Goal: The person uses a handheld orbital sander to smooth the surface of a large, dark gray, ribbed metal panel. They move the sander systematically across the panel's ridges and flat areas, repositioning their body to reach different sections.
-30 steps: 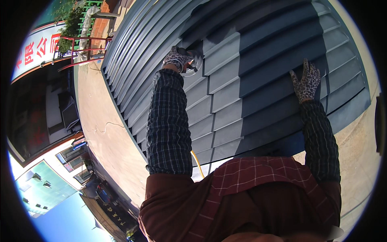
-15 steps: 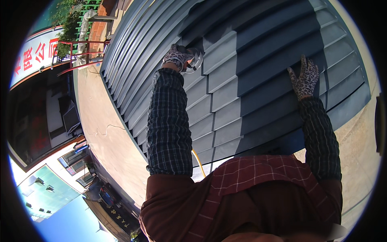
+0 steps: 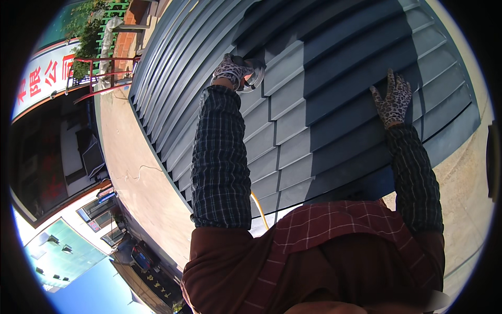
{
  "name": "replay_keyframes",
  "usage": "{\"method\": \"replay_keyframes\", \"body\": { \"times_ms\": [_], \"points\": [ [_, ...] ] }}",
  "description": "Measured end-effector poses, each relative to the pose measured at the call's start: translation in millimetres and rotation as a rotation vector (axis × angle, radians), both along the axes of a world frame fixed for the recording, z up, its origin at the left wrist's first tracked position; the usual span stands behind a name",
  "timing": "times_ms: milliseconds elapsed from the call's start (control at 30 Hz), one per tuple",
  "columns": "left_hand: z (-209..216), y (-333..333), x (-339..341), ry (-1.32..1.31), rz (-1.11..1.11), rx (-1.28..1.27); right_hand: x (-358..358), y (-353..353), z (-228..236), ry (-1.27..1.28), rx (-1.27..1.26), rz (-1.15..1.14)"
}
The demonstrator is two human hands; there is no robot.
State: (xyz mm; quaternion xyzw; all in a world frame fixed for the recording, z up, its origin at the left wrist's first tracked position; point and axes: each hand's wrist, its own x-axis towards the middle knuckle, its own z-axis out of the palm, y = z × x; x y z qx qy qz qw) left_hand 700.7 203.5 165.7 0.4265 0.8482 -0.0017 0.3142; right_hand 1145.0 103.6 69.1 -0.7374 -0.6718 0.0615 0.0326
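My left hand, in a spotted glove, is closed around a small round power tool with a disc guard, held against a rib of the blue-grey ribbed metal roof sheet. My right hand, also gloved, lies flat with fingers spread on the same sheet, further right. Both forearms wear dark checked sleeves and reach forward from my red checked top. The tool's disc is mostly hidden by my left hand.
A pale concrete ledge runs along the sheet's left edge, with a drop to buildings and a street below. A yellow cord trails near my body. A red railing and a signboard stand far left. Bare concrete lies at right.
My left hand with the tool has shifted slightly along the rib. My right hand stays pressed flat on the sheet, barely moved.
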Motion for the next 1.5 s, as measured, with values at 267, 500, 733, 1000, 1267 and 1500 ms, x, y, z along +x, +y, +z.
{"method": "replay_keyframes", "body": {
  "times_ms": [267,500,733,1000,1267,1500],
  "points": [
    [-4,4,6,-0.002,0.003,0.033,-6,-2,10,-0.016,-0.035,-0.024],
    [-9,13,16,-0.023,-0.087,0.056,-7,-2,11,-0.014,-0.035,-0.027],
    [3,19,33,0.01,-0.092,0.032,-4,-3,9,0.022,-0.017,-0.014],
    [1,25,38,-0.024,-0.116,0.021,-7,-4,13,0.023,-0.019,-0.016],
    [1,35,54,-0.027,-0.17,0.036,-6,-6,13,0.033,-0.014,-0.022],
    [5,41,67,0.02,-0.211,0.047,-7,-6,14,0.049,-0.021,-0.019]
  ]
}}
